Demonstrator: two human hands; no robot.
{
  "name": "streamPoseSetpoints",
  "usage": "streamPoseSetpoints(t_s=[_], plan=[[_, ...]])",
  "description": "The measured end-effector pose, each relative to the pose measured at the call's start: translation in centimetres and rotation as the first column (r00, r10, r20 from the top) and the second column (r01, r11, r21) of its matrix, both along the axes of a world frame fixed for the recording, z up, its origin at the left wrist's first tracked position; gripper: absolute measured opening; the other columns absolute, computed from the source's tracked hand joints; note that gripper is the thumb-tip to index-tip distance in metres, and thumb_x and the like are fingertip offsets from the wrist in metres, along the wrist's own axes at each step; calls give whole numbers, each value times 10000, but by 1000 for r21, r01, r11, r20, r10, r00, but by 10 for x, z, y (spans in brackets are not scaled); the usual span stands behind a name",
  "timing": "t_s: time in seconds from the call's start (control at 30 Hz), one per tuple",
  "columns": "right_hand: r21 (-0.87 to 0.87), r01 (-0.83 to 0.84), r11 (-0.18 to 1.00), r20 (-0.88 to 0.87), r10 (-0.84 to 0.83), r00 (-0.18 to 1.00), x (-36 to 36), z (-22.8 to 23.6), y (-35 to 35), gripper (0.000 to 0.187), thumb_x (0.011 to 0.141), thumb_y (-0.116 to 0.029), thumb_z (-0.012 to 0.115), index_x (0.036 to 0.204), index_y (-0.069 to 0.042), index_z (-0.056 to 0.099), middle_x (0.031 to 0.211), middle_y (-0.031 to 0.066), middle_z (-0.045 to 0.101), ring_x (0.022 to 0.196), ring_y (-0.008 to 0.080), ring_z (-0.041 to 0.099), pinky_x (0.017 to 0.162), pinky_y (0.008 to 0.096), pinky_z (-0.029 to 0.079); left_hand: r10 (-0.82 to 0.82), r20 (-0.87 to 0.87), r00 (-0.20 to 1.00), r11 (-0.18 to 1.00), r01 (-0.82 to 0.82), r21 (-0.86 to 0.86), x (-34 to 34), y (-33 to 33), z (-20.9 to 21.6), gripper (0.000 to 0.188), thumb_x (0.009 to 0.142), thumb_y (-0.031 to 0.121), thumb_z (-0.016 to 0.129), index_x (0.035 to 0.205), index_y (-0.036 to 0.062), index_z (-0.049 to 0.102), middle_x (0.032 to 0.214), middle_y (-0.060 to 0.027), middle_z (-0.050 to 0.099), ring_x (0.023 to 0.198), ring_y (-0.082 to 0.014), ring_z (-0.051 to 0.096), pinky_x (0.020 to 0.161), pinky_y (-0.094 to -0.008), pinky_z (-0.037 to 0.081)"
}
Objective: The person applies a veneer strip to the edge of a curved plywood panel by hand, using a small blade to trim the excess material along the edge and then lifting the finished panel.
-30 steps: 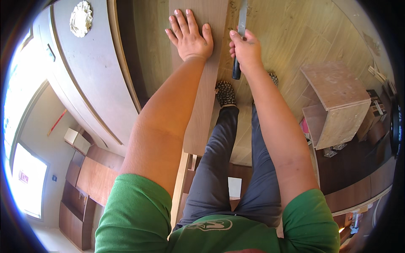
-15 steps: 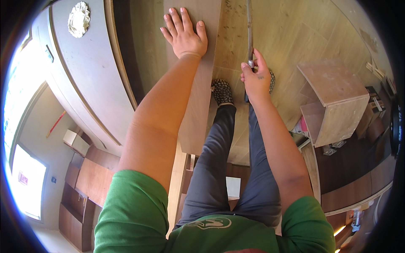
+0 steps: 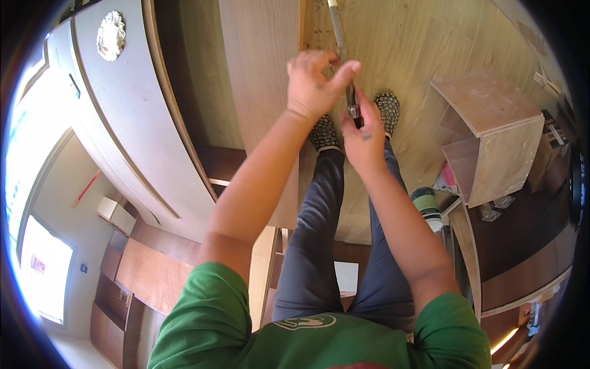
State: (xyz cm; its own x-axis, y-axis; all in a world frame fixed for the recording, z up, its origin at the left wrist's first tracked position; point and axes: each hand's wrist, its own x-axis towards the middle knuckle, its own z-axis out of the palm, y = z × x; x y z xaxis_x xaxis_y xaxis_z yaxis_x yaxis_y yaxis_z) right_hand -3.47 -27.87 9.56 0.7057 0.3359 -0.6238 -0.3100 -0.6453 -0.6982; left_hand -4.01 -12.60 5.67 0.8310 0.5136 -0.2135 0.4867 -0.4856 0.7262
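My right hand (image 3: 364,132) is closed round the black handle end of a long, narrow tool (image 3: 337,24) with a greyish shaft, a shiny metal collar and a pale tip. Bent fingers of my left hand (image 3: 314,83) reach the shaft, its thumb lying across it; their grip is partly hidden. Just left of the tool is a long wood-toned board (image 3: 261,67), its right edge running away from me. My left hand hangs over that edge. The tool leans slightly left at its far end.
Patterned shoes stand on the wood-look floor (image 3: 405,37). On the right is an open wooden box (image 3: 491,104), with a green-topped container (image 3: 424,200) nearer me. A long pale panel (image 3: 132,92) with a white ornament (image 3: 111,35) lies left. Wooden cabinets (image 3: 153,267) stand lower left.
My left hand has lifted off the board and come right to the tool's shaft. The right hand has drawn slightly nearer and left, and the tool now tilts left.
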Motion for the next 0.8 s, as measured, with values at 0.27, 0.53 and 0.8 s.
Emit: streamPoseSetpoints(t_s=[0.27, 0.53, 0.8], plan=[[74, 204, 976, -108, -196, 975, -27, 4, -39, 522, 872, -26, 657, 1375, -9, 522, 1165, 174, 618, 1075, 291, 604, 965, 353, 457, 203, -149, 968, 973, -216, -77, -13, -9, 6, 236, 913, 237, 644, 788, 38, 637, 775, -151, 649, 788, -368, 605, 730, -453, 462], [62, 194, 979, -125, -185, 975, -37, 7, -65, 512, 892, -40, 652, 1383, 7, 516, 1167, 163, 627, 1036, 278, 600, 952, 340, 458, 125, -318, 940, 928, -224, -299, -4, -27, 14, 287, 903, 164, 666, 1150, 27, 624, 952, -66, 677, 815, -158, 628, 748, -292, 510], [90, 120, 989, -117, -109, 987, -52, 22, -84, 487, 892, -47, 662, 1367, -26, 554, 1041, 118, 615, 893, 231, 572, 855, 298, 472, 307, -27, 951, 859, -289, -423, 12, -35, 14, 388, 938, 162, 675, 1286, 12, 591, 1057, -47, 701, 835, -116, 628, 815, -258, 508]])
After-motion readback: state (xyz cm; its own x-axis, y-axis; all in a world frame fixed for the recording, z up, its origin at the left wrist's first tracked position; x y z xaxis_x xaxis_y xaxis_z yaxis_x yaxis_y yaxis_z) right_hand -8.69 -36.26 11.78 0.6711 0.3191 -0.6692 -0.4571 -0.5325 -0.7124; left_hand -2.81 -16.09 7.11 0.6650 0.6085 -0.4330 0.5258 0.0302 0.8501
